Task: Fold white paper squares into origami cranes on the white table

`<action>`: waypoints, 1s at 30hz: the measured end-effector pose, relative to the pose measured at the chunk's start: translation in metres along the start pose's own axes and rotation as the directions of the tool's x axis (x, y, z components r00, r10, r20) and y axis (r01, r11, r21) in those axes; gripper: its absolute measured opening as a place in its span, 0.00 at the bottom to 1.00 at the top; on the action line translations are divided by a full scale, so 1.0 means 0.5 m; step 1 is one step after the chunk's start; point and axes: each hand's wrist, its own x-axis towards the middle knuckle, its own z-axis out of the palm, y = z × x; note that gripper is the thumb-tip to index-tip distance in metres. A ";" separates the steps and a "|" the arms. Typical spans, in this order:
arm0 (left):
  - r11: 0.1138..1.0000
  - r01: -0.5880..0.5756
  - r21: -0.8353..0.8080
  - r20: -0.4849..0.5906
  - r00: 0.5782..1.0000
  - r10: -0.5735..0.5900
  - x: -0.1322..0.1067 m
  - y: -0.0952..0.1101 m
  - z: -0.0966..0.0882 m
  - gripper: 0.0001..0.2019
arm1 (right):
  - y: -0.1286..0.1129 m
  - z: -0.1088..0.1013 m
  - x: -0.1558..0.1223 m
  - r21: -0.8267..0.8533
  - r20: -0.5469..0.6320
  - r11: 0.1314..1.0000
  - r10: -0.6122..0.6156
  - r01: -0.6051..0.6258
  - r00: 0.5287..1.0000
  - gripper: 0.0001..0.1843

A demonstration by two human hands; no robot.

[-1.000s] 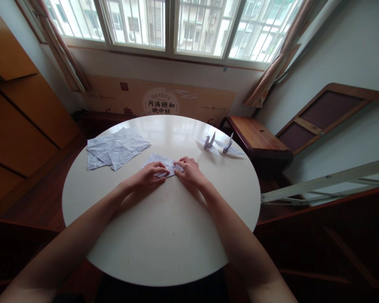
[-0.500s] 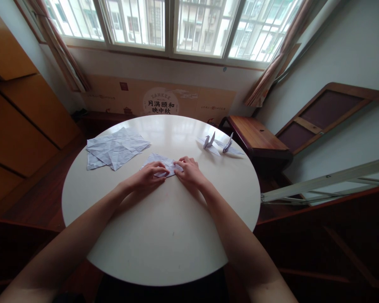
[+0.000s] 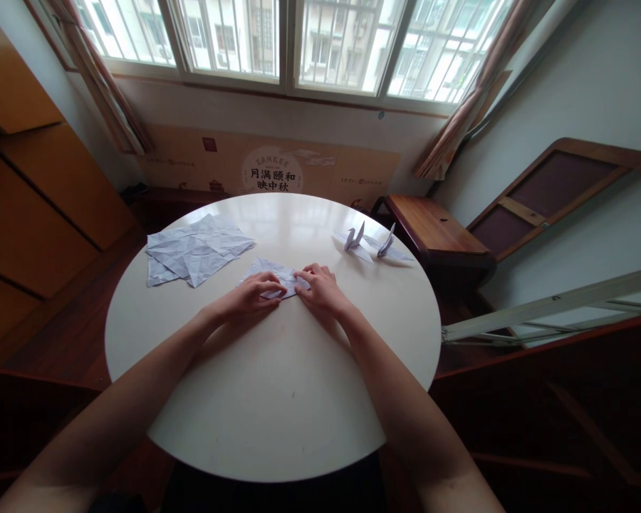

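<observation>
Head view: left hand (image 3: 250,293) and right hand (image 3: 320,291) are touching creased paper (image 3: 280,272).
The paper is lying on the white table (image 3: 278,399), left fingers covering its near-left part, right fingers its right end; whether either hand is pinching it cannot be told.

On the counter (image 3: 288,392), seen from six o'clock, a paper (image 3: 270,266) lies near the middle, left hand (image 3: 256,293) at its seven o'clock, right hand (image 3: 320,288) at its four. Overlapping sheets (image 3: 197,246) lie at ten; two cranes (image 3: 355,246) stand side by side between one and two. Past the counter: banner (image 3: 313,165) at twelve, below the window (image 3: 229,39); cabinet (image 3: 43,199) at ten.
</observation>
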 end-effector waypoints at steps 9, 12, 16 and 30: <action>1.000 0.011 0.012 0.014 1.000 -0.011 0.001 -0.001 -0.001 0.14 | -0.001 -0.001 0.000 -0.003 -0.002 1.000 0.002 -0.002 1.000 0.22; 1.000 0.023 0.021 0.022 1.000 -0.023 -0.001 -0.003 0.000 0.14 | 0.000 -0.001 0.000 -0.005 0.002 1.000 0.002 -0.002 1.000 0.22; 1.000 0.016 0.021 0.018 1.000 -0.016 -0.002 -0.005 0.001 0.14 | 0.000 0.000 -0.001 0.001 -0.003 1.000 -0.002 0.002 1.000 0.22; 0.999 -0.017 0.027 0.006 1.000 0.017 -0.003 -0.015 0.005 0.13 | -0.001 0.000 0.000 0.005 0.001 1.000 0.004 -0.004 1.000 0.22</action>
